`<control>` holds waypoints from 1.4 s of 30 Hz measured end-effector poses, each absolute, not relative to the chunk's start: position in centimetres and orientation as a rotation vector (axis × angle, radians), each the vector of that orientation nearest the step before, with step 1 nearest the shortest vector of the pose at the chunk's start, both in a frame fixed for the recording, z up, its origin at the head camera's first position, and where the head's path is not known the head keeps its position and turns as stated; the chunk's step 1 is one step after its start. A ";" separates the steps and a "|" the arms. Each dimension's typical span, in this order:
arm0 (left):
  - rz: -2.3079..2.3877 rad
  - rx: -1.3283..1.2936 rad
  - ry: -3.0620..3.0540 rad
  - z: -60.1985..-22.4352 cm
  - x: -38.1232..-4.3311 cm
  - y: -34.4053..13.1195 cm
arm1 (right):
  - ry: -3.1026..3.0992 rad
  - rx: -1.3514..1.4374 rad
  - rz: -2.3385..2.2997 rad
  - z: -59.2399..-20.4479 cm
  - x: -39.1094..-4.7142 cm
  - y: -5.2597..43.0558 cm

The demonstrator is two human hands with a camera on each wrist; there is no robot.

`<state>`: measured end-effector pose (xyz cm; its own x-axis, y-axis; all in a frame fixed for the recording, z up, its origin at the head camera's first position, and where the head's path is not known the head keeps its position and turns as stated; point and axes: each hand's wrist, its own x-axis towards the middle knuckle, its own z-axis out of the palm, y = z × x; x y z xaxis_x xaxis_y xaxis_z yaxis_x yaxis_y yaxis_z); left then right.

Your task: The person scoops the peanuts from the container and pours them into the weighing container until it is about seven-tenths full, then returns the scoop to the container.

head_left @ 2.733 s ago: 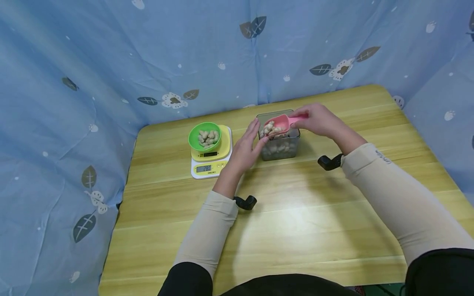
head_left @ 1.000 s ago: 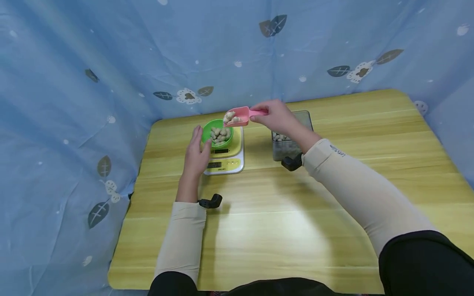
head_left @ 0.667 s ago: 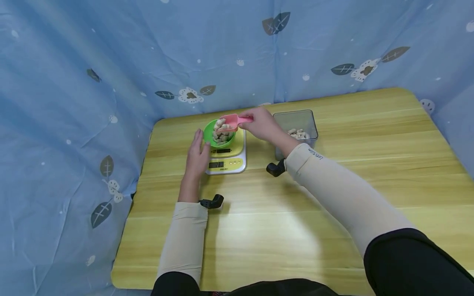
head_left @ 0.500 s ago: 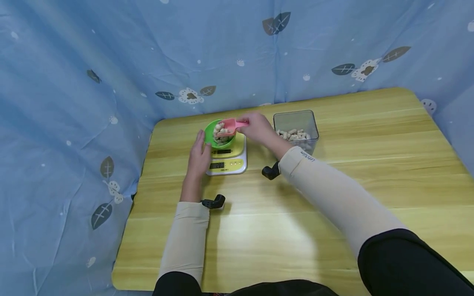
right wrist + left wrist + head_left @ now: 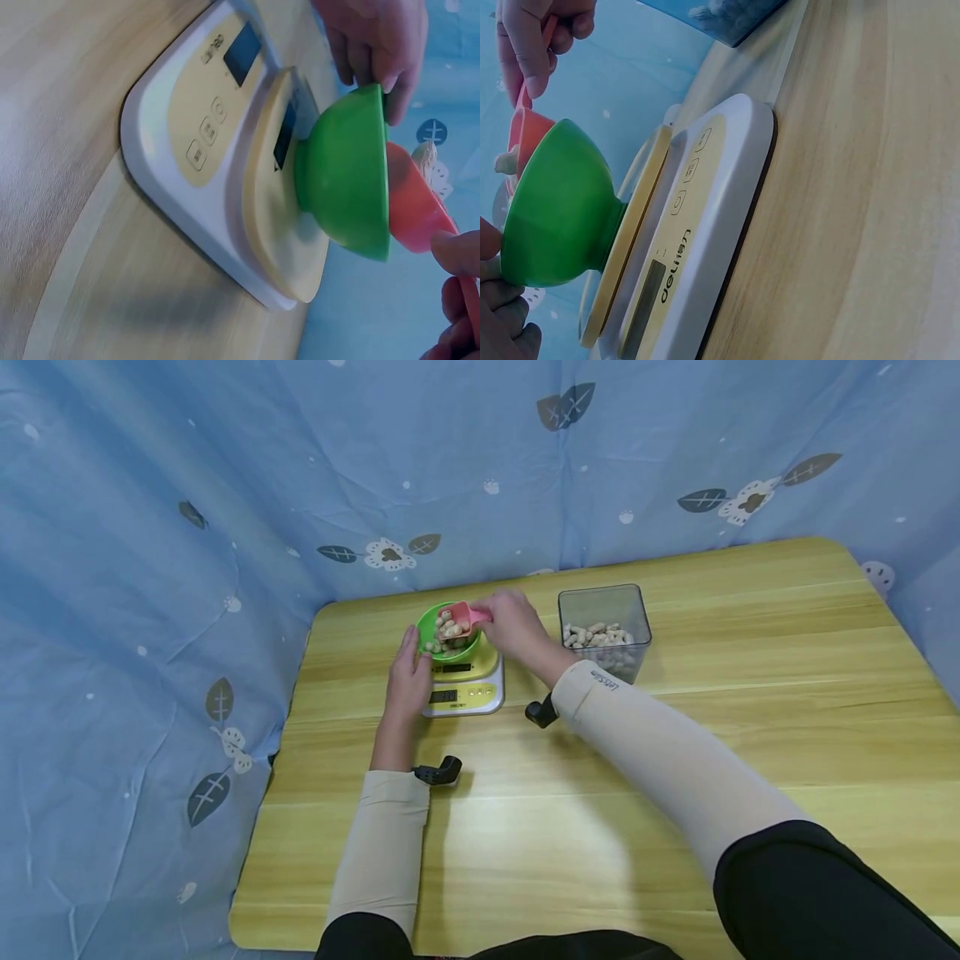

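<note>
A pink scoop (image 5: 465, 612) is pinched by its handle in my right hand (image 5: 516, 625). Its mouth tilts into the green bowl (image 5: 425, 628), and peanuts in their shells (image 5: 447, 627) lie in it and below it. In the right wrist view, the scoop (image 5: 412, 199) overlaps the bowl's rim. That bowl stands on the plate of a yellow and white kitchen scale (image 5: 491, 692). My left hand (image 5: 408, 681) is at the bowl's near left side, fingers extended, thumb by the rim; its fingertips show beside the bowl (image 5: 562, 210) in the left wrist view.
A clear grey plastic box (image 5: 637, 647) part full of peanuts stands on the wooden table (image 5: 540, 843), right of the scale. A blue patterned curtain (image 5: 480, 452) hangs behind the table and along its left side. Each wrist carries a black camera.
My right hand has carried the loaded scoop left from the box, lowered it to the bowl and tilted it. The left hand has moved from the box to the bowl's side.
</note>
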<state>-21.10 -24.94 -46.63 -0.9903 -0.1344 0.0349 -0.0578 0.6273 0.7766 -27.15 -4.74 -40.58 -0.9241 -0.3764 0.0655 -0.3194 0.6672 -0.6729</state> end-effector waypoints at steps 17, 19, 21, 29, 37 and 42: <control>-1.337 0.177 -2.759 -46.6 -21.0 -24.6 | 3.209 -1.125 -0.608 -40.2 -25.9 -3.7; -1.352 0.186 -2.754 -46.5 -21.1 -24.6 | 3.210 -1.142 -0.592 -40.0 -25.9 -3.4; -1.353 0.195 -2.758 -46.5 -21.1 -24.7 | 3.210 -1.155 -0.590 -39.8 -25.9 -3.1; -1.331 0.166 -2.756 -46.5 -21.7 -24.5 | 3.243 -1.133 -0.678 -39.2 -26.1 -1.5; -1.321 0.166 -2.740 -45.6 -21.5 -24.2 | 3.108 -0.955 -0.861 -38.7 -26.3 -0.3; -1.258 0.110 -2.731 -44.7 -21.4 -23.7 | 3.001 -0.865 -0.935 -37.7 -26.2 1.3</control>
